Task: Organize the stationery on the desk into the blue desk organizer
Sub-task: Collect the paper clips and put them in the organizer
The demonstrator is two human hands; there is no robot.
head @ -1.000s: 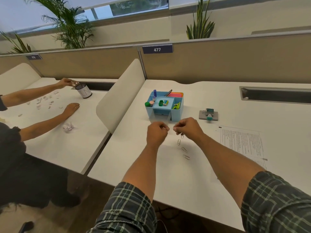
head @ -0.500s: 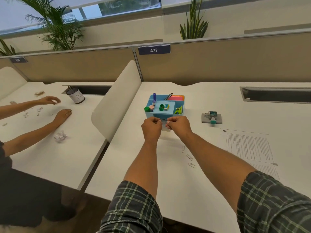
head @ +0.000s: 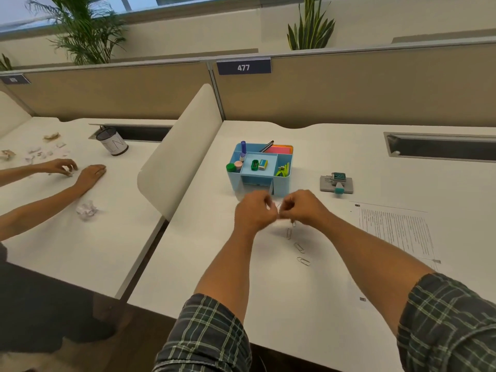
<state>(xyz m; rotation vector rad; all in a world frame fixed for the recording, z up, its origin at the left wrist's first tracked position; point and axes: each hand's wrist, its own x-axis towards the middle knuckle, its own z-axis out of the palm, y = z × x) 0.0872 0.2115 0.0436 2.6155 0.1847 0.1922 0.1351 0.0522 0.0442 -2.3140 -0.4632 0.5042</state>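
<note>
Tabletop (head: 335,157): white, filling the centre of the frame. Blue desk organizer (head: 259,167): upper centre, compartments partly filled, its front drawer appearing open. Left hand (head: 255,212) and right hand (head: 303,208): centre frame, just below the organizer, fingers curled and meeting; both seem to pinch a small pale item, blurred, identity not determinable. Paper clips (head: 299,247): a loose row on the tabletop just below the right hand. Judgement: clips are light, stiff, springy wire, slippery on the smooth surface; take each by fingertip pinch across its long sides.

Your hands (head: 279,210) before organizer (head: 281,181); clips (head: 299,247) nearer you; punch (head: 336,182) right of organizer; paper (head: 394,229) right of clips.
</note>
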